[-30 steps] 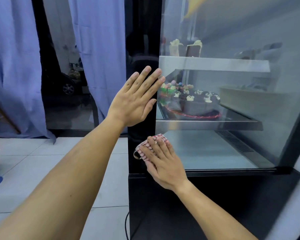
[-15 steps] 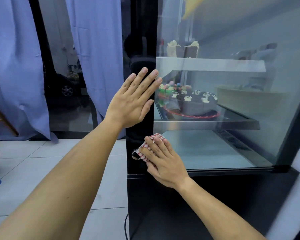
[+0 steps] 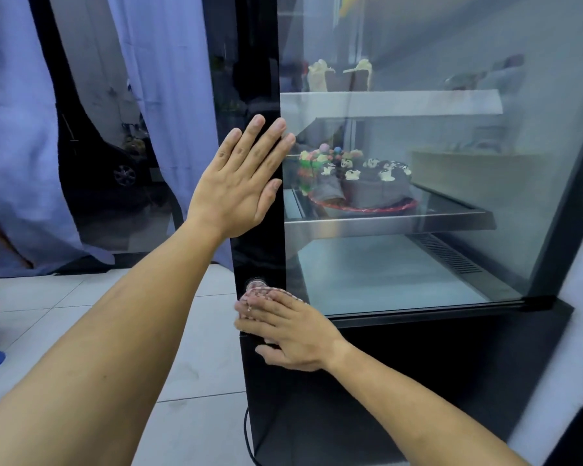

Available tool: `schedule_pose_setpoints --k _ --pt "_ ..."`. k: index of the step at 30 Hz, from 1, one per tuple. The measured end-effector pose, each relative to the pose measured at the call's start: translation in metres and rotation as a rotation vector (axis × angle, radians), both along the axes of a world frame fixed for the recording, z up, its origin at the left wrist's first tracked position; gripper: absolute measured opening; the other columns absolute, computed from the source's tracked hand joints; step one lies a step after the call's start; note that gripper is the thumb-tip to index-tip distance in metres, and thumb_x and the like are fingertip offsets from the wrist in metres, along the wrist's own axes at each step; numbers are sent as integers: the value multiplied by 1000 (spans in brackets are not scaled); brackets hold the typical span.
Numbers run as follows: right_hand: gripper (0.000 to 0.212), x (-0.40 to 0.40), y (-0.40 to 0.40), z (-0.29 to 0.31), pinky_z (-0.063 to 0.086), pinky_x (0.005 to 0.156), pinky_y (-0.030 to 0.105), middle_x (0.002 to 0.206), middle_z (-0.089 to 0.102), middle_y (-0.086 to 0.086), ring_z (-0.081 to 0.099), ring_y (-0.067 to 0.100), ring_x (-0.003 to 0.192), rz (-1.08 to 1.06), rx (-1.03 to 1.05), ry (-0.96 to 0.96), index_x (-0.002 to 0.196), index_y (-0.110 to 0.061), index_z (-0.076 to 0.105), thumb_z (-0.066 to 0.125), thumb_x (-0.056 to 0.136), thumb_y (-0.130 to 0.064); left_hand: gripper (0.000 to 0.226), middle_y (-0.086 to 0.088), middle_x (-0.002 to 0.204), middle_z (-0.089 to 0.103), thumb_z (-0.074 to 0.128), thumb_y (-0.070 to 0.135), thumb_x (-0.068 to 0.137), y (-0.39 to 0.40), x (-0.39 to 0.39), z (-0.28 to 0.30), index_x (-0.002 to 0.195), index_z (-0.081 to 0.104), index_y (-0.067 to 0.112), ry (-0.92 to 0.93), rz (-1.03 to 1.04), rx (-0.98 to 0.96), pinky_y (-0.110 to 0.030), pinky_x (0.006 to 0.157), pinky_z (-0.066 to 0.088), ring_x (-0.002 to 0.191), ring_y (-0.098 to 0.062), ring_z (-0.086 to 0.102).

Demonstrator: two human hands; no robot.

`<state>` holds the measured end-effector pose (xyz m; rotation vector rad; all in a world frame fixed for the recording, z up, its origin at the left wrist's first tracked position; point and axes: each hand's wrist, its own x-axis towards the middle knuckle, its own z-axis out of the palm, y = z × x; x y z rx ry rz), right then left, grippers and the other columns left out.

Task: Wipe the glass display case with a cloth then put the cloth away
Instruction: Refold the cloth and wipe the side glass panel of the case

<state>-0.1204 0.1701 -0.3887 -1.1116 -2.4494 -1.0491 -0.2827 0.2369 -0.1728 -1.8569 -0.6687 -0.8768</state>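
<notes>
Since a second earlier my right hand (image 3: pixel 285 331) had slid the cloth (image 3: pixel 261 292) down and to the left along the black corner post (image 3: pixel 258 250) of the display case (image 3: pixel 418 196), from the post's edge beside the glass to its very foot, where post meets dark base (image 3: pixel 418 381). My left hand (image 3: pixel 241 183) had stayed where it was, higher on the same post.

I judged I was still in the wiping step, finishing a downward stroke on the near left corner. The big glass pane (image 3: pixel 451 270) to the right looked hazy, so I reckoned the next move called for lifting the cloth and carrying it right across the glass in overlapping passes, keeping the fingers flat so the pad stayed under them. Putting the cloth away was not yet due.

The cloth, a pink checked pad, lay pressed between my right fingers and the post; only its upper edge peeked out above the fingertips, blurred. That hand was spread flat, fingers straight, pressing on the cloth rather than gripping it. My left hand was wide too, palm flat against the post with fingertips reaching the glass edge, holding nothing, well above the cloth. Inside, a cake (image 3: pixel 367 186) sat on the middle shelf (image 3: pixel 384 225).
</notes>
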Motion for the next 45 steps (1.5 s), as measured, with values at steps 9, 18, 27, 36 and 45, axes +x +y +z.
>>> schedule_pose_setpoints --k 9,18,27,36,45 --pt "61 117 -27 17 14 130 42 172 24 -7 13 16 161 -23 -29 -167 161 -28 39 49 103 -48 62 -8 175 8 25 36 112 2 1 -2 168 8 15 -14 -16 7 -47 131 4 161 -31 5" --pt "66 -12 1 12 -8 131 36 174 10 -1 -6 13 161 -31 -117 -217 165 -19 26 34 108 -52 62 -7 175 7 27 35 112 2 1 -2 168 9 15 -9 -24 6 -47 131 5 161 -31 4" --pt "61 110 -29 15 15 130 42 173 18 -4 10 14 161 -29 -93 -137 165 -26 28 40 109 -46 62 -7 175 5 24 36 112 4 0 -1 168 7 15 -16 -33 -7 -47 131 3 161 -32 4" --pt "58 31 -5 1 11 132 41 175 14 -5 6 15 162 -24 50 4 166 -29 25 39 110 -39 63 -4 175 3 29 31 110 -7 26 -33 168 8 18 -319 -32 -127 -43 130 -6 161 -31 3" --pt "70 103 -29 -33 16 124 66 173 -7 21 -3 45 159 -682 370 1208 166 -12 -6 26 109 -35 62 0 175 -3 24 34 110 0 31 -41 168 6 21 -370 -51 -119 -43 130 -5 161 -24 -7"
